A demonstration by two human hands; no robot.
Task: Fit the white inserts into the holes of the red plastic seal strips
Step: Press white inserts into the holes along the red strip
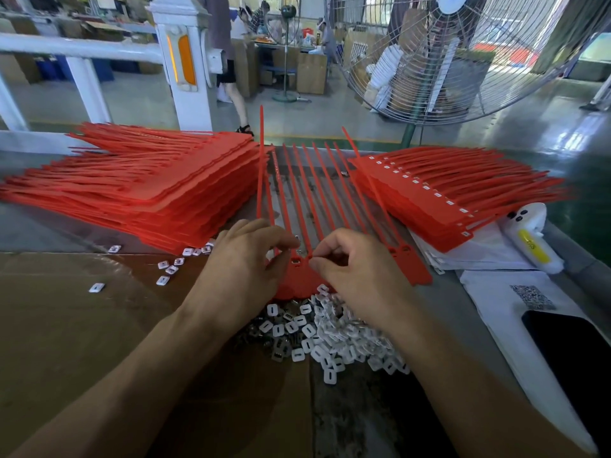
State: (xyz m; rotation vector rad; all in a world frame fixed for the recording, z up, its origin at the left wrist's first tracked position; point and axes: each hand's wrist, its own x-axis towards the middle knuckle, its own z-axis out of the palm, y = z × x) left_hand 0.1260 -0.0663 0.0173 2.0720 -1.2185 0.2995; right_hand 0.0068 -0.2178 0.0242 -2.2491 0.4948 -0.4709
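Your left hand [246,259] and right hand [350,262] met over the near edge of the red seal strip sheet [410,259], its tails running straight away from your fingertips. Both hands had fingers curled in a pinch at the holes between them; whether either held an insert you couldn't tell. The heap of white inserts [330,332] lay just behind your right fingers, nearer that hand.
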